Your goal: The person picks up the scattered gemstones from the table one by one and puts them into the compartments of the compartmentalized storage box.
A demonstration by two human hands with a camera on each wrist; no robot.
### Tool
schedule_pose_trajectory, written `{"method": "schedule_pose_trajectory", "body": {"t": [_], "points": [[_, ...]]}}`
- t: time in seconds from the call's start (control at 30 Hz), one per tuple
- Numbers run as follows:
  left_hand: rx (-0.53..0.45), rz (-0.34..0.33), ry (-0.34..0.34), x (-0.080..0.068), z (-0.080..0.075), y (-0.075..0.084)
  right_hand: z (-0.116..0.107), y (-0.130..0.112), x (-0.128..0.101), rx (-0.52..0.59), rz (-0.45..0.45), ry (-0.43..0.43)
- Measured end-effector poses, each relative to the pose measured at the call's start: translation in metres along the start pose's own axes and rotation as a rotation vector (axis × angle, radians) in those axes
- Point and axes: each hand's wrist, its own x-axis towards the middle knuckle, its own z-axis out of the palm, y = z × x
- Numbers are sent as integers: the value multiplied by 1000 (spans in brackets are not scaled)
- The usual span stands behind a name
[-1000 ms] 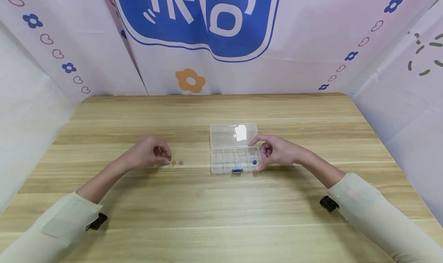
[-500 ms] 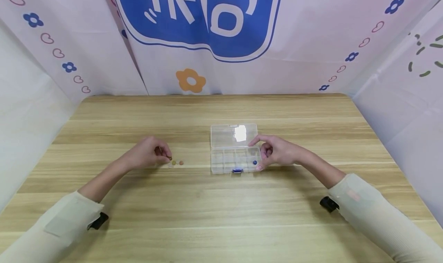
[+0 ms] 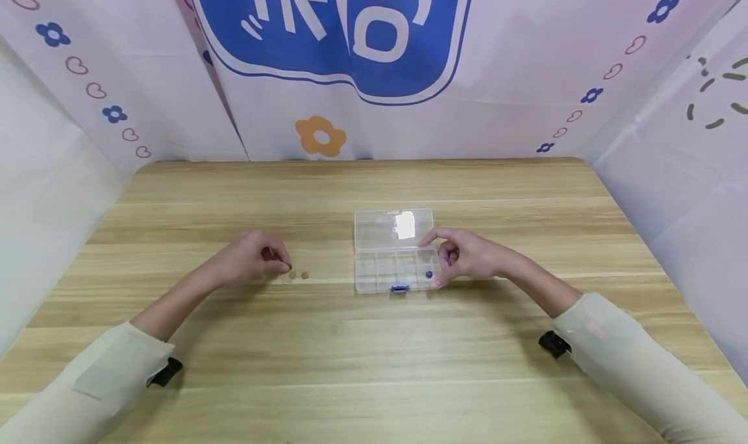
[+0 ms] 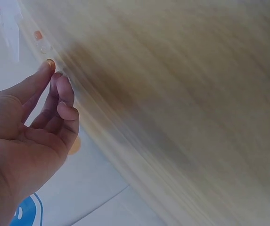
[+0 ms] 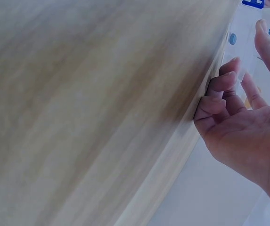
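On the left of the table, my left hand [image 3: 254, 257] pinches a tiny dark brown bead [image 3: 289, 267] between thumb and fingertips, low over the wood. Beside those fingertips lie a yellow bead [image 3: 293, 275], an orange bead [image 3: 304, 275] and a small clear piece [image 3: 286, 280]. A clear plastic compartment box [image 3: 367, 282] stands with its lid folded back, blue latch towards me. Spread across its right end, my right hand [image 3: 467, 256] holds it, thumb at the front corner and index finger at the hinge side. One blue bead [image 3: 429, 274] sits in the right-hand compartment.
The wood-grain table [image 3: 350, 366] reaches back to a white printed cloth [image 3: 497, 106]. The box's raised lid [image 3: 374, 228] lies behind its compartments. Black straps [image 3: 554, 344] show under both sleeves.
The left thumb and fingertips have closed in on the brown bead, which is now mostly covered. The right hand and the box have stayed in place.
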Motion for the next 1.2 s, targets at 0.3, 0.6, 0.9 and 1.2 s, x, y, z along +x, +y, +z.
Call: {"method": "schedule_pose_trajectory", "body": {"t": [0.3, 0.6, 0.9, 1.2], "points": [[3, -10, 0, 2, -3, 9, 1, 2, 0, 18, -14, 3], [3, 31, 47, 11, 0, 17, 1, 1, -1, 29, -21, 2], [6, 23, 69, 19, 4, 23, 1, 0, 0, 23, -39, -6], [-41, 50, 61, 26, 9, 26, 0, 0, 0, 11, -29, -2]]}}
